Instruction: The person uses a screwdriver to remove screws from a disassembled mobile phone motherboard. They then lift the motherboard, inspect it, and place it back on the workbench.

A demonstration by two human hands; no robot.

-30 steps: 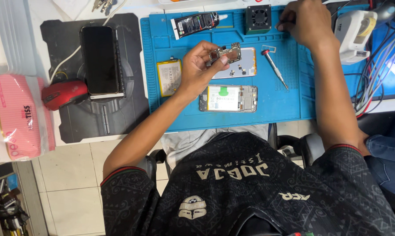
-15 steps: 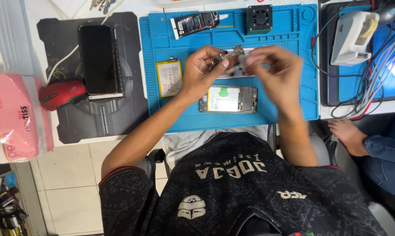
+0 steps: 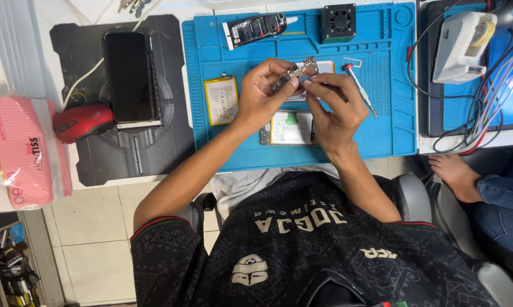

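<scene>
a: where's the board?

b: small circuit board (image 3: 299, 71) is up off the blue work mat (image 3: 393, 113), pinched in the fingertips of the left hand (image 3: 262, 94). right hand (image 3: 333, 105) meets it from the other side, thumb and forefinger closed on its lower edge. both hands close together over mat centre.

a: what's under them?

b: opened phone body (image 3: 288, 128) lies flat on the mat right below, green tab showing. a pale phone part sits partly hidden behind the hands. yellow battery (image 3: 221, 100) just left of the left hand, flat.

a: tools?

b: screwdriver (image 3: 359, 88) lies just right of the right hand, not touched. black glue tube (image 3: 255, 28) and small black fan (image 3: 339, 21) along the mat's top edge.

a: off the mat?

b: dark phone (image 3: 130, 77) and red mouse (image 3: 82, 121) on the grey pad to the left, pink tissue pack (image 3: 21, 150) at the far left.
</scene>
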